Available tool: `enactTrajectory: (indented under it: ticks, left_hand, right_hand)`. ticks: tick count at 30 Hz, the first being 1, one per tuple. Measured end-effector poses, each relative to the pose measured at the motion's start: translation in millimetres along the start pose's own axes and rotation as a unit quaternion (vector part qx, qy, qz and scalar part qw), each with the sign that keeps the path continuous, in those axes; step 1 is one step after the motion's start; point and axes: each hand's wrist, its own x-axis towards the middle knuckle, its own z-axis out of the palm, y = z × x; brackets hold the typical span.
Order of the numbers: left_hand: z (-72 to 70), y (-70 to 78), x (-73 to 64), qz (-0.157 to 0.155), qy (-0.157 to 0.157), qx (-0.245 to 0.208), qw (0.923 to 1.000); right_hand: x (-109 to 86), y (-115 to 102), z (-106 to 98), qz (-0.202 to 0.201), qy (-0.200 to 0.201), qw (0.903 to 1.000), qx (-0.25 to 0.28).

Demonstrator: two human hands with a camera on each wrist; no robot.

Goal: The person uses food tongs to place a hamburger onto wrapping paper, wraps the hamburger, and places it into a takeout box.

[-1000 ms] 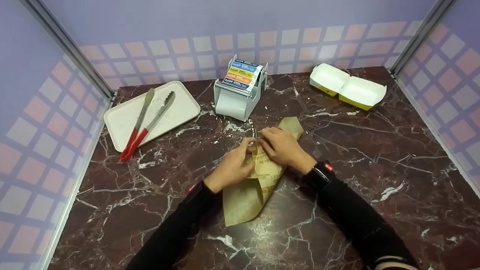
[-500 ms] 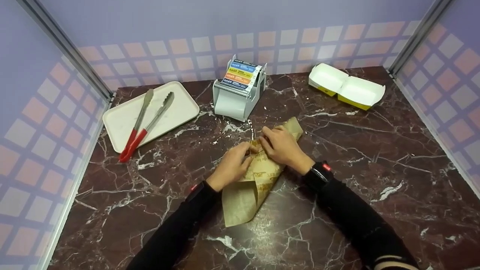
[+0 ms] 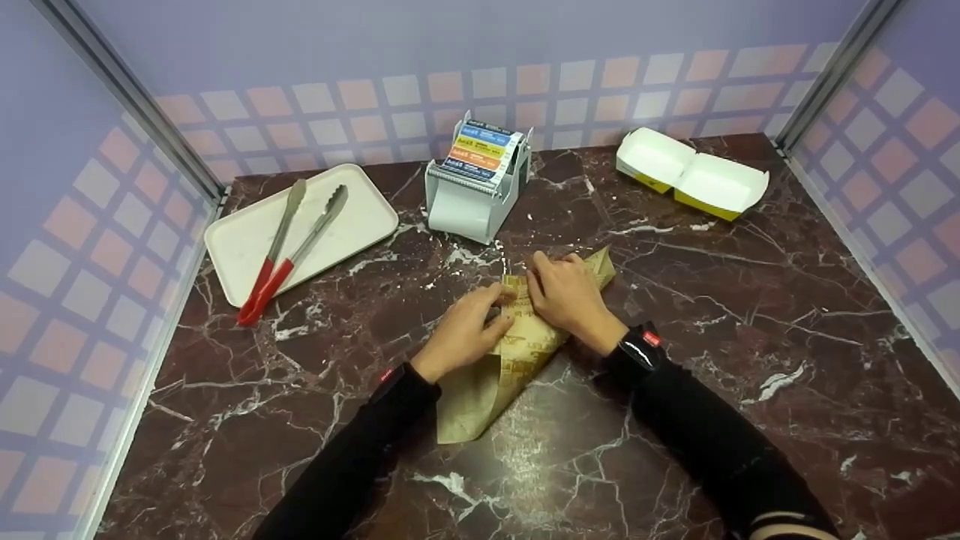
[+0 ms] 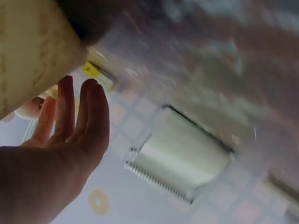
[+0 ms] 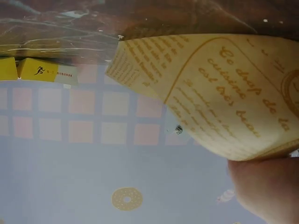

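Note:
A sheet of brown food wrapping paper (image 3: 529,341) with printed lettering lies folded slantwise into a long packet at the middle of the table; anything inside is hidden. My left hand (image 3: 466,328) is at its left side, thumb and forefinger on the paper near the folded edge. In the left wrist view, the other fingers of the left hand (image 4: 70,126) are spread, slightly bent, beside the wrapping paper (image 4: 35,51). Farther up the packet, my right hand (image 3: 568,295) grips it with fingers bent over the top. Lettering shows clearly on the wrapping paper (image 5: 233,93) in the right wrist view.
A label dispenser (image 3: 476,184) with coloured labels stands behind the hands. At back left, red-handled tongs (image 3: 281,259) lie on a white tray (image 3: 360,225). An open yellow and white carton (image 3: 694,172) is at back right. White crumbs lie before the dispenser.
The paper's left flap has come down flat and the packet has rolled slightly, its lower end shifting left and its far tip right. Both hands stay on it with small finger movements.

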Motion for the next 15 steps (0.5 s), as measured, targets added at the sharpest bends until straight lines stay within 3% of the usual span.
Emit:
enactTrajectory:
  ticks: [7, 10, 12, 15]
  left_hand:
    - [-0.4, 6.0, -3.4, -0.008, -0.014, 0.0, 0.9999]
    - [0.0, 9.7, -5.4, -0.011, -0.02, 0.02, 0.9995]
    - [0.6, 10.9, -6.2, -0.011, -0.023, 0.033, 0.9991]
    - [1.7, 11.1, -6.4, -0.007, -0.028, 0.045, 0.9986]
  right_hand:
    - [1.8, 3.3, -2.2, 0.009, -0.027, 0.9993, 0.026]
    - [2.2, 5.1, -1.4, -0.001, -0.01, 0.9991, 0.042]
    - [2.1, 5.8, -0.6, -0.036, 0.019, 0.9977, 0.055]
    - [0.7, 6.3, 1.2, -0.127, 0.063, 0.9869, 0.077]
